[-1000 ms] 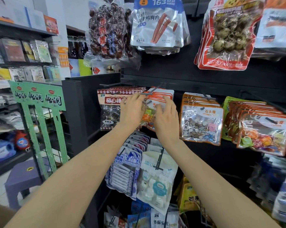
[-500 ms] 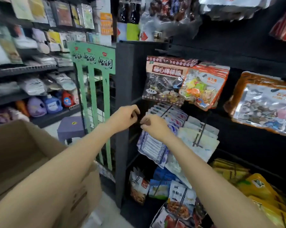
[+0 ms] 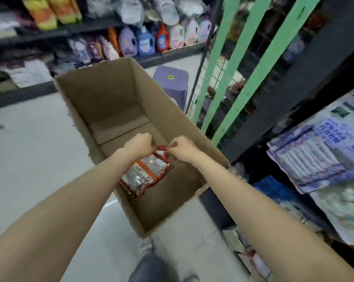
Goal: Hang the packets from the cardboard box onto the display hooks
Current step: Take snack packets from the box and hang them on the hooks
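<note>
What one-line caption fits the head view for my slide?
Both hands, left hand and right hand, pinch the top edge of a red packet inside the cardboard box.

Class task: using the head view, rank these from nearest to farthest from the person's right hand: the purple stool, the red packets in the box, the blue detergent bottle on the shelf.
1. Red packets: right hand pinches their top edge, inside the cardboard box.
2. Purple stool: on the floor beyond the box.
3. Blue detergent bottle: far shelf, behind the stool.
</note>
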`<state>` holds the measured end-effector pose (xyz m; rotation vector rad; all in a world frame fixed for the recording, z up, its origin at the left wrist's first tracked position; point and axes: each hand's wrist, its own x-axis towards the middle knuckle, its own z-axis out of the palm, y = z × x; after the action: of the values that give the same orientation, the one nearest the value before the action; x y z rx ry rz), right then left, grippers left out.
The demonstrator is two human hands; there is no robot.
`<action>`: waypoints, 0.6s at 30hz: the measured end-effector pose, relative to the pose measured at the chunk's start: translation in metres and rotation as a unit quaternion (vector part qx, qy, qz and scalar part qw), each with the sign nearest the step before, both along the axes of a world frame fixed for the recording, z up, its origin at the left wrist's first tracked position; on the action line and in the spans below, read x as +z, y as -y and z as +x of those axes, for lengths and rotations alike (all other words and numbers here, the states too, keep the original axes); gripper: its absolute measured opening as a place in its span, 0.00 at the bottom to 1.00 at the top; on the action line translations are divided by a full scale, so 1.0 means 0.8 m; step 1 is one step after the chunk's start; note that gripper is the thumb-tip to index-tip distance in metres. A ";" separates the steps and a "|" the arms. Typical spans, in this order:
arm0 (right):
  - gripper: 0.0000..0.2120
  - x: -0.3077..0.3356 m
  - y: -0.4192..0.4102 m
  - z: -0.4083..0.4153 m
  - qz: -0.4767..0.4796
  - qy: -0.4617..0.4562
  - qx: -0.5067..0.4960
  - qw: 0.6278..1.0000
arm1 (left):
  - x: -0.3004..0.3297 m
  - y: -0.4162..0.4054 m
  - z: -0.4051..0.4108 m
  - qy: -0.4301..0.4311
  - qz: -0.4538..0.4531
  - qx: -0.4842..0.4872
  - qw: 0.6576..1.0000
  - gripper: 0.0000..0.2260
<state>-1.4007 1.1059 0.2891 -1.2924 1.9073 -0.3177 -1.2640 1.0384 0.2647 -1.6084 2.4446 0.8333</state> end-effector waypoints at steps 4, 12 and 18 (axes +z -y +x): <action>0.02 -0.082 0.039 0.026 0.106 -0.030 0.024 0.994 | -0.067 0.024 0.026 0.129 0.088 -0.026 0.987 0.16; 0.17 -0.167 0.072 0.042 0.175 -0.056 -0.031 0.982 | -0.152 0.046 0.036 0.170 0.252 0.033 0.952 0.29; 0.10 -0.179 0.079 0.039 0.198 -0.049 -0.041 0.978 | -0.181 0.047 0.038 0.202 0.215 0.142 0.945 0.28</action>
<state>-1.3697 1.0431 0.1457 -0.9804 1.9834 0.0867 -1.2332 1.0006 0.1196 -1.7604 1.6436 0.8875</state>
